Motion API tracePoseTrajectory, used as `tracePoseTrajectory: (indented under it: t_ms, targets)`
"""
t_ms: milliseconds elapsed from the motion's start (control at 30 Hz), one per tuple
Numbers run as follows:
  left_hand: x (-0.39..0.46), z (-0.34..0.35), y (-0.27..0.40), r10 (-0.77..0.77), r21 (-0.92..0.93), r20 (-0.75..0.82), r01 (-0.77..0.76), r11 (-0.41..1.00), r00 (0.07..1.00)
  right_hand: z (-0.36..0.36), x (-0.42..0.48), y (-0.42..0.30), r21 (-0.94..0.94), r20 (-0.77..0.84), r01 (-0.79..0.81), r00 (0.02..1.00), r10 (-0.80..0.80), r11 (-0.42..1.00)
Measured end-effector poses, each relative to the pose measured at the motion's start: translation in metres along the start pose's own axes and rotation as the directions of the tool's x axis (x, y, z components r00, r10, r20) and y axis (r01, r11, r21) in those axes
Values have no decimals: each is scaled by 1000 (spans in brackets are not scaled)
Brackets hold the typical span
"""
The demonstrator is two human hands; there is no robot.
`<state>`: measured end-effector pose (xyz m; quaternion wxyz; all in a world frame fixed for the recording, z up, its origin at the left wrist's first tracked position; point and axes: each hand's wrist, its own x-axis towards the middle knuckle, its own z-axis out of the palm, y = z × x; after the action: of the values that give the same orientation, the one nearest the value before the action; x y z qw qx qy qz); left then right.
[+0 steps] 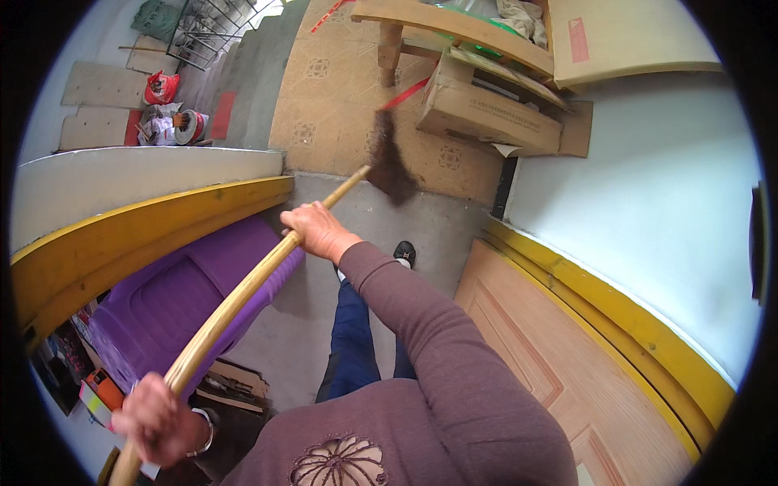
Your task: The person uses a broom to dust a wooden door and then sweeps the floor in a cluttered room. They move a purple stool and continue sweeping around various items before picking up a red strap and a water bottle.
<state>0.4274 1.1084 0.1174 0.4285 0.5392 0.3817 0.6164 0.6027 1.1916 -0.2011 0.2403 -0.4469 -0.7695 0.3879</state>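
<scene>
A mop or broom with a pale wooden handle (225, 307) runs from the lower left up to the middle of the view. Its dark, shaggy head (392, 161) is blurred and lies at the edge between the tiled floor (340, 103) and the grey concrete floor (304, 322). My right hand (319, 231) is closed around the shaft nearer the head. Lower down, at the bottom left, my left hand (161, 419) grips the upper part of the handle, slightly blurred, with a bracelet or watch at the wrist.
Purple plastic stools or chairs (182, 291) stand left, beside a yellow door frame (152, 212). A wooden door (547, 340) is at the right. Ahead are a cardboard box (486, 115) and a wooden bench (462, 24). Concrete stairs (249, 85) lie at the upper left.
</scene>
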Motion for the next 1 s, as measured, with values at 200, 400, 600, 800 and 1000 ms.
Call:
tracePoseTrajectory:
  t_ms: [200, 400, 600, 800, 1000]
  targets:
    - [5, -25, 41, -50, -178, -30, 44, 983, 998, -51, -40, -43, 9, -57, 10, 998, -10, 1000]
    - [-24, 21, -65, -231, -210, -228, 184, 960, 946, -9, -111, 70, -122, 128, -207, 967, 222, 971]
    - [-7, -13, 0, -48, -7, -85, 48, 999, 995, 25, -2, -6, 41, -62, -7, 998, 9, 999]
    - [1, -39, 70, 119, -127, -154, -139, 982, 981, -3, 5, -83, 34, -254, 114, 962, -102, 993]
    - [-5, -70, 30, -78, -300, -110, 41, 953, 991, 27, -88, -74, -152, -303, -195, 942, 143, 969]
